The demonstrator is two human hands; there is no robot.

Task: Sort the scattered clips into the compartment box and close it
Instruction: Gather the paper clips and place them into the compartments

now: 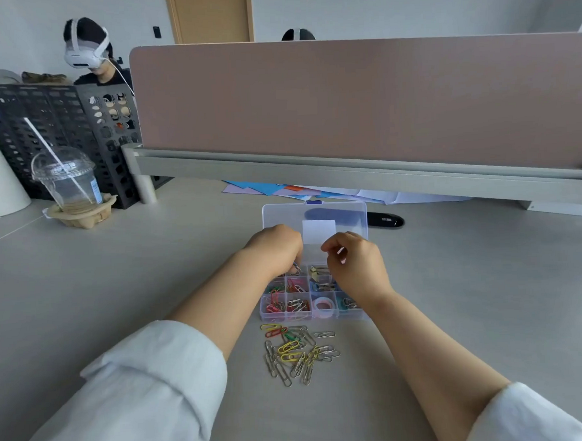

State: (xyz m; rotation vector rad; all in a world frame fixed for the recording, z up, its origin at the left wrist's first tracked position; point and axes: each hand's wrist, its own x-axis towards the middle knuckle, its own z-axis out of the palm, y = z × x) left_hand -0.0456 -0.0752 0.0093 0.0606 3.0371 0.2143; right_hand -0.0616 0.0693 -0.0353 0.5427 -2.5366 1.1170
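A clear plastic compartment box point(266, 314) lies open on the desk, its lid point(350, 214) folded back flat. Its cells hold coloured and silver paper clips, binder clips and a roll of tape point(323, 305). A loose pile of silver, yellow, red and green paper clips point(298, 353) lies just in front of the box. My left hand point(275, 249) hovers over the box's far-left cells, fingers pinched on a silver clip point(298, 268). My right hand point(356, 264) hangs over the box's right side with fingers curled; I cannot make out anything in it.
A pink desk divider point(361, 108) on a grey rail stands behind the box, with coloured papers point(281, 188) under it. A dark pen-like object point(385, 221) lies right of the lid. A clear domed cup point(68, 184) and black crate point(59, 131) stand far left. A person wearing a headset point(87, 52) sits beyond.
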